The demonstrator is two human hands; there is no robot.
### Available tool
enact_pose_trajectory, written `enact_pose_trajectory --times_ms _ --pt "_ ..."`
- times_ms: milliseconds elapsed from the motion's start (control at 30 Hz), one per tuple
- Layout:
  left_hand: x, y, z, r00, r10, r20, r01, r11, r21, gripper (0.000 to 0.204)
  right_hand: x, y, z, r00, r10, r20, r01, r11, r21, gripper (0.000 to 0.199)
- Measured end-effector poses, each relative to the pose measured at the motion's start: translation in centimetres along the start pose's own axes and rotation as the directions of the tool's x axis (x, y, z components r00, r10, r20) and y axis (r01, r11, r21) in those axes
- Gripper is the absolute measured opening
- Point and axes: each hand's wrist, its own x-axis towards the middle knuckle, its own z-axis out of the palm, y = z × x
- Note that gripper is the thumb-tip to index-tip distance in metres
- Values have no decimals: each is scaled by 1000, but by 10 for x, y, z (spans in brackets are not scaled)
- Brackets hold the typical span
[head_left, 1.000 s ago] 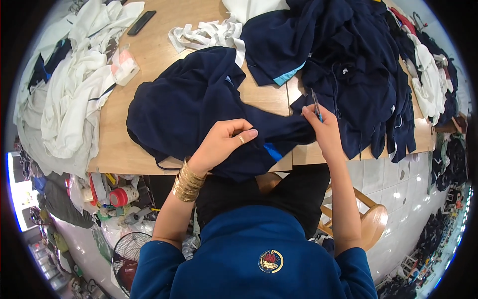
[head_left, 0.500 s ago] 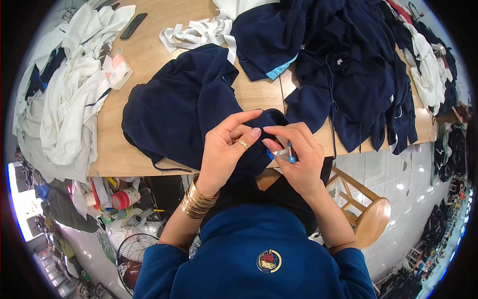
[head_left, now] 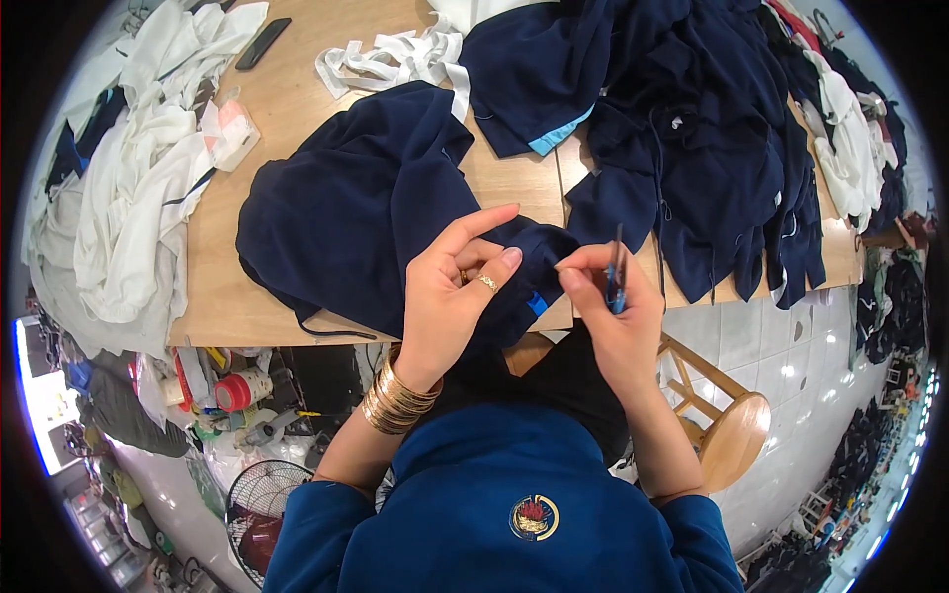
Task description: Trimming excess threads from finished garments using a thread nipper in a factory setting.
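A dark navy garment (head_left: 356, 208) lies spread on the wooden table (head_left: 213, 306), one end pulled over the near edge toward me. My left hand (head_left: 450, 296), with a ring and gold bangles at the wrist, pinches a fold of that navy cloth. My right hand (head_left: 613, 311) holds a small blue thread snipper (head_left: 615, 272) upright, its thumb and finger touching the same fold right beside my left fingertips. A small bright blue tag (head_left: 536, 302) shows on the cloth between my hands.
A heap of navy garments (head_left: 682, 128) fills the right of the table. White cloth (head_left: 129, 198) is piled at the left, white strips (head_left: 395, 54) and a dark phone (head_left: 262, 42) lie farther back. A wooden stool (head_left: 736, 435) stands at my right, a fan (head_left: 262, 509) and clutter under the table.
A second ago my right hand was raised over the table edge with the snipper. It came down to meet my left hand at the fold, and both now sit slightly apart on it.
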Motion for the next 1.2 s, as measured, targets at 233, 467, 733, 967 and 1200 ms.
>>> enact_pose_trajectory --times_ms 233,467,733,967,1200 --pt "0 2 1 1000 6 1 -6 1000 -8 37 -10 4 -17 1000 -30 8 31 962 -272 33" --pt "-1 2 1 999 41 -9 -41 999 5 36 -9 7 -12 991 -125 44 130 857 -498 32" --pt "-3 6 3 1000 22 11 -23 1000 14 36 -4 5 -6 968 -227 106 243 749 -616 32" --pt "-3 2 0 999 34 16 -34 999 19 37 -3 5 0 954 -278 109 285 739 -611 31" --pt "-1 5 -1 1000 8 24 -8 1000 20 36 1 7 -5 968 -241 73 236 771 -592 24"
